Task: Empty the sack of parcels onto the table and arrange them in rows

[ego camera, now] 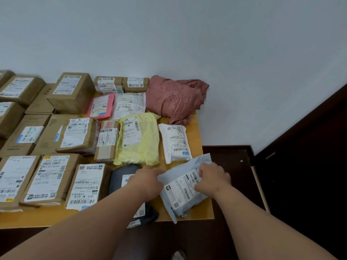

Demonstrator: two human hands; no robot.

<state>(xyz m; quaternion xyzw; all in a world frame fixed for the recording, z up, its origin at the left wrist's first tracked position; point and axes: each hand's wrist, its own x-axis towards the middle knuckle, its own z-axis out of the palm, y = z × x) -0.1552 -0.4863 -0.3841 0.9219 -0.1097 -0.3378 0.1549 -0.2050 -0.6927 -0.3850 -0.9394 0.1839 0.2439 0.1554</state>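
At the table's (203, 209) near right corner, both hands (left hand (148, 182), right hand (213, 180)) pinch the grey parcel's (185, 192) edges with curled fingers; rows nearly complete, pink sack (174, 99) apparently emptied.

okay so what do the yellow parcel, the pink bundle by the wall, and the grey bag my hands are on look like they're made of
Yellow parcel: likely thin plastic mailer film; soft wrinkles, slight sheen.
Pink bundle: apparently woven sack material or cloth; matte, textured, crumpled in loose folds.
Grey bag under your left hand and right hand: probably smooth poly mailer with a paper label; creased, limp edges.
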